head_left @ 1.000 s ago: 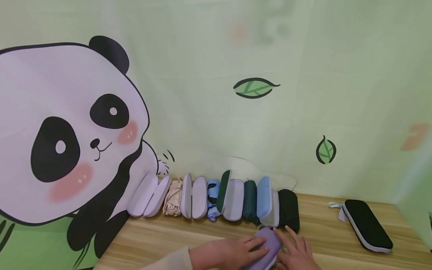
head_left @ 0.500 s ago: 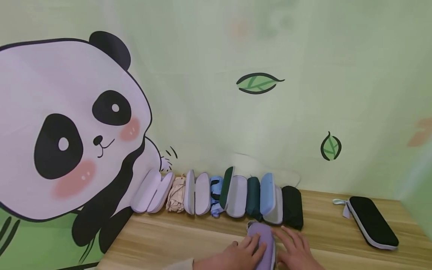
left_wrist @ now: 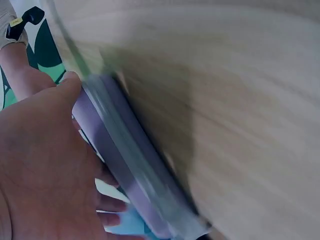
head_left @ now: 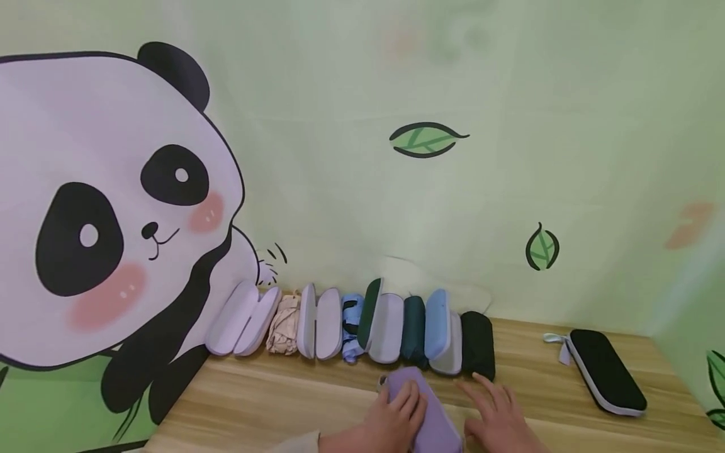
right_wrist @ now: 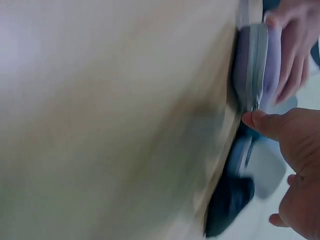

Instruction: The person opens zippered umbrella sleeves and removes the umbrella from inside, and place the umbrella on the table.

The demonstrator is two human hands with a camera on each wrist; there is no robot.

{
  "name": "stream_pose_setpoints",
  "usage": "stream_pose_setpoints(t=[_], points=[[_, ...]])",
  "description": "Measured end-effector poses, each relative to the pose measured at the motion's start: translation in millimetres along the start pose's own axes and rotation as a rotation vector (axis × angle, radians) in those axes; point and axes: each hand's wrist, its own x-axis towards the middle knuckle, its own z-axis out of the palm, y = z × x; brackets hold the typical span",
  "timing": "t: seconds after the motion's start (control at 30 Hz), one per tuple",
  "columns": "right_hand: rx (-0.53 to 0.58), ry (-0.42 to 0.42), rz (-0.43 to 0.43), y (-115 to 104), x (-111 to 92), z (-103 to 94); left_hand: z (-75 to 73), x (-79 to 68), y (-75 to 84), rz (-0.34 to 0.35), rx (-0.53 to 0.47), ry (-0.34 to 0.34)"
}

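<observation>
A purple zip case (head_left: 427, 409) is low in the head view, above the wooden table. My left hand (head_left: 394, 412) grips it from the left side, fingers over its top. In the left wrist view the pale zipper (left_wrist: 132, 145) runs along the case's edge, beside my palm. My right hand (head_left: 501, 415) is at the case's right edge. In the right wrist view its thumb tip meets the zipper pull (right_wrist: 256, 105), where it seems to pinch it; the other fingers are spread. A small loop (head_left: 382, 380) sits at the case's far end.
Behind stands a row along the backdrop: open hard cases in white (head_left: 246, 321), green (head_left: 385, 327) and blue (head_left: 437, 324), with folded umbrellas between them in beige (head_left: 283, 324), blue (head_left: 352, 327), dark green (head_left: 413, 330) and black (head_left: 477, 345). A black zip case (head_left: 607, 371) lies at right.
The purple case has turned, its far end swinging left, with the left hand moving along with it. The right hand stays near its right edge. The head view has shifted slightly.
</observation>
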Motion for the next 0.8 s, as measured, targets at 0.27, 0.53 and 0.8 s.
stream_pose_setpoints(t=[0.27, 0.53, 0.8], points=[[0.003, -0.113, 0.208, 22, 10, -6.3, 9.7, -3.3, -15.1, 0.144, -0.088, -0.015], [-0.038, -0.014, 0.164, 26, 18, -0.9, 31.5, 7.3, -47.5, 0.291, -0.328, -0.044], [-0.039, -0.009, 0.188, 27, 18, 1.5, 38.3, 7.5, -41.8, 0.256, -0.415, -0.024]])
